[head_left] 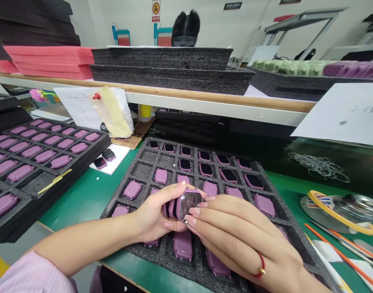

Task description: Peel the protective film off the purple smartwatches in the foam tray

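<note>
My left hand (157, 209) is wrapped round a short stack of purple smartwatch cases (189, 201), held above the foam tray. The front case turns its dark, glossy face toward me. My right hand (235, 232) has its fingertips pressed together on the face and right edge of that case; its thumb is hidden behind the fingers. Beneath both hands lies the black foam tray (140, 156). Its back rows hold watches with dark screens up (228, 175), and nearer rows hold purple cases with their backs up (264, 203).
At left, a second foam tray (90, 152) holds purple cases. Two watches (104, 158) lie on white paper between the trays. At right are a yellow tape roll (342, 215), a round metal lid, and orange sticks (342, 254). A shelf edge (205, 103) crosses behind.
</note>
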Demonstrator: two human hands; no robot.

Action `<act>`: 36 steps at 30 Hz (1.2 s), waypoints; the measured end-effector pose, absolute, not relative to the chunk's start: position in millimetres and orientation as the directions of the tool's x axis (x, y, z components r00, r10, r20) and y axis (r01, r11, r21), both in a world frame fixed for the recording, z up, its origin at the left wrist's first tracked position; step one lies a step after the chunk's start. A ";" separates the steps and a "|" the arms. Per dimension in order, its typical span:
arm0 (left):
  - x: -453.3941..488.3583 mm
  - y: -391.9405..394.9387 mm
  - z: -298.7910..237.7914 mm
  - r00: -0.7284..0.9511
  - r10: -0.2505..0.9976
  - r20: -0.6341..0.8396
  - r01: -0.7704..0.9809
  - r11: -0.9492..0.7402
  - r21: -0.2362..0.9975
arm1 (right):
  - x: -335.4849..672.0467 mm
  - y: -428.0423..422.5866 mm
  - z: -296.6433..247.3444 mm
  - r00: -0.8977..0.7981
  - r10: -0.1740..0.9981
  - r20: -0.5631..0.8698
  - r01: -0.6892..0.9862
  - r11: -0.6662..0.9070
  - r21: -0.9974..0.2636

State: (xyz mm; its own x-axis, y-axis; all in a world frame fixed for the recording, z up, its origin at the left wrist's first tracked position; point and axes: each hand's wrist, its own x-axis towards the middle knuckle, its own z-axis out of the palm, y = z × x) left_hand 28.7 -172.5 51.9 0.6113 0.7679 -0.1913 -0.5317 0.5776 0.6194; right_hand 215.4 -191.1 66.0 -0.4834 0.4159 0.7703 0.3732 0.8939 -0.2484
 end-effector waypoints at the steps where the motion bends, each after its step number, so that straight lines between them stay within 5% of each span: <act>1: 29.2 -172.8 51.4 0.600 0.779 -0.183 -0.526 0.557 0.643 | 214.9 -187.1 67.9 -0.520 0.358 0.775 0.363 0.914 -0.178; 3: 30.6 -173.5 50.4 0.593 0.792 -0.149 -0.492 0.502 0.711 | 212.8 -181.2 69.0 -0.542 0.323 0.776 0.371 0.920 -0.125; 7: 33.6 -174.6 48.4 0.596 0.797 -0.097 -0.417 0.410 0.811 | 206.6 -179.1 63.1 -0.491 0.526 0.694 0.414 0.842 -0.345; 12: 32.7 -172.6 47.2 0.551 0.811 -0.196 -0.489 0.504 0.712 | 206.9 -177.3 60.4 -0.427 0.606 0.671 0.351 0.795 -0.495; 25: 31.7 -170.3 48.1 0.573 0.780 -0.251 -0.481 0.569 0.667 | 211.2 -164.0 61.3 -0.486 0.527 0.697 0.379 0.846 -0.375; 31: 32.0 -167.9 47.1 0.550 0.778 -0.304 -0.426 0.574 0.699 | 203.4 -97.5 59.3 -0.304 0.789 0.534 0.552 0.603 -0.576; 36: 31.1 -169.1 49.5 0.587 0.723 -0.365 -0.212 0.572 0.792 | 168.4 -52.2 30.4 -0.352 0.828 0.437 0.641 0.553 -0.531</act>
